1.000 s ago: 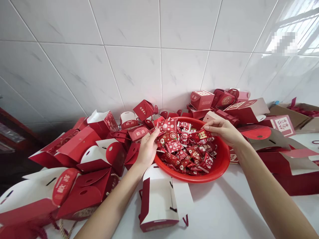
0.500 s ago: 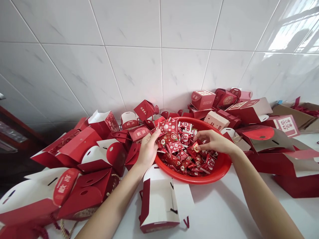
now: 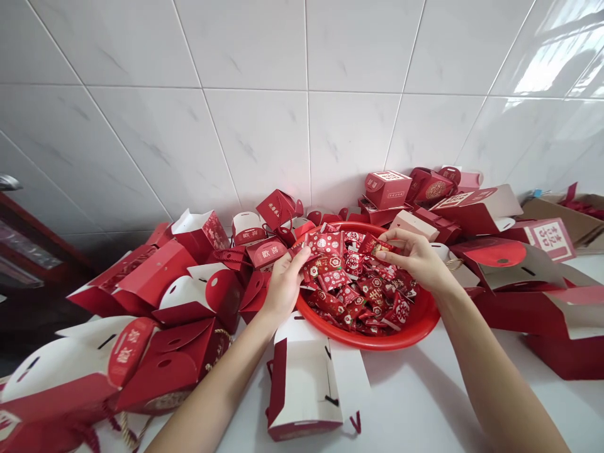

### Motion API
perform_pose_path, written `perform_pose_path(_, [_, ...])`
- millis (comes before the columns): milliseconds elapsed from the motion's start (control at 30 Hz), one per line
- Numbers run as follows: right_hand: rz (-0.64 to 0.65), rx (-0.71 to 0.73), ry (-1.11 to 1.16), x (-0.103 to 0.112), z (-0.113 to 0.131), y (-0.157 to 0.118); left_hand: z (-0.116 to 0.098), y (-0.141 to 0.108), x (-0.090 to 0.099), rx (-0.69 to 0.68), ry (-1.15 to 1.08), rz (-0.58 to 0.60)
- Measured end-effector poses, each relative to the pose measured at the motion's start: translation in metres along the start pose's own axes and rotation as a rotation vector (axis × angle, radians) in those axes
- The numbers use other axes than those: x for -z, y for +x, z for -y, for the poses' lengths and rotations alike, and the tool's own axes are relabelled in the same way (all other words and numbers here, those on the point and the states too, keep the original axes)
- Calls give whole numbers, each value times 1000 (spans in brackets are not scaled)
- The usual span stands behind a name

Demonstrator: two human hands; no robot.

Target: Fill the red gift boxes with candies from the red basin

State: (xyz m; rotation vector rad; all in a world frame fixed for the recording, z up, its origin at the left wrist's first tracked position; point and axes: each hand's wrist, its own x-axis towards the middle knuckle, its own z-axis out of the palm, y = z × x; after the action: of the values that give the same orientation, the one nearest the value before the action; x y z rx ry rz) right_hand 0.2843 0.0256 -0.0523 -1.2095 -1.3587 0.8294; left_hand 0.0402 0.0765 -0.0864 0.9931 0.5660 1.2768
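White tbl point(image 3: 406, 402) by tiled wall point(image 3: 255, 138), red bowl point(image 3: 372, 341) atop; L hand point(image 3: 285, 286) clamped on pkts point(image 3: 324, 245), R hand point(image 3: 419, 259) on single pkt point(image 3: 372, 245).

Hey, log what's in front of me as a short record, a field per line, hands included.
left hand: holding candy packets at the basin's left side
right hand: pinching a red sweet over the basin
basin: red, filled with wrapped candy
near box: lid open, white inside
other boxes: mostly red, on both sides and behind
far right: brown carton
backdrop: tiled wall
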Motion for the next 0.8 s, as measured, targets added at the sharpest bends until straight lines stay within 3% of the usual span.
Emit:
perform_pose_path(233, [-66, 25, 114, -13, 15, -7, 1, 1, 2, -4, 36, 29])
perform_pose_path(467, [-103, -19, 251, -19, 13, -7, 5, 2, 8, -29, 147, 76])
perform_pose_path(667, [-85, -117, 343, -25, 20, -8, 2, -4, 5, -31, 292, 103])
perform_pose_path(800, [-27, -94, 280, -36, 25, -17, -2, -7, 3, -39, 393, 177])
